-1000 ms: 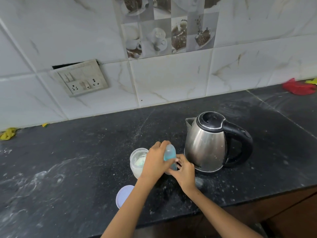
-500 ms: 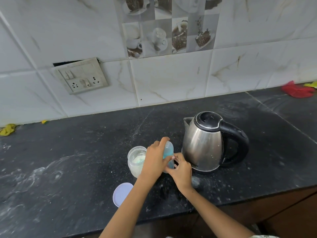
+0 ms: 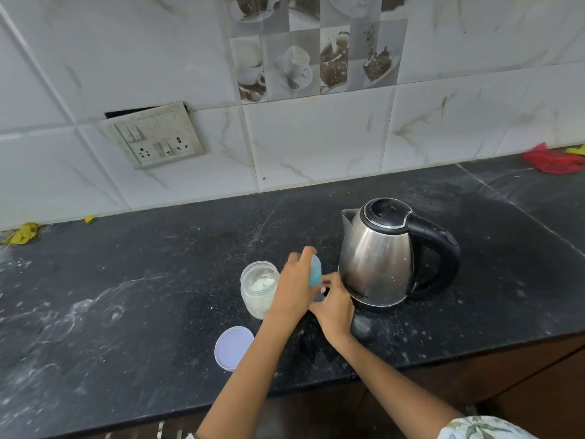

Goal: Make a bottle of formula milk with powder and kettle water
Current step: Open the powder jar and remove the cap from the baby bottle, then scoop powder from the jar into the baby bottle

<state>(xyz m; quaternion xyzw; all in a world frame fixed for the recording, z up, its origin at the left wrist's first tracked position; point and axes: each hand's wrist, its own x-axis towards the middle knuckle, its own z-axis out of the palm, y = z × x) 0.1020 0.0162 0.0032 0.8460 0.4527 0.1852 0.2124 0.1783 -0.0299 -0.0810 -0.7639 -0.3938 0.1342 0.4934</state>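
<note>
- Blue bottle (image 3: 315, 274) stands upright on the counter (image 3: 142, 280), squeezed between the powder jar (image 3: 259, 288) and the kettle (image 3: 376, 264)
- Left hand (image 3: 292, 289), grip wrapped round the bottle's upper part, fingers curled over the top
- Right hand (image 3: 335, 308), grip pinched on the bottle low down, close against the kettle's steel wall
- Jar is open, white powder showing inside, touching the left hand's back
- Its pale lid (image 3: 233, 347) lies flat near the counter's front edge
- Kettle upright, black lid shut, handle pointing right
- Red cloth (image 3: 552, 160) far right by the tiled wall
</note>
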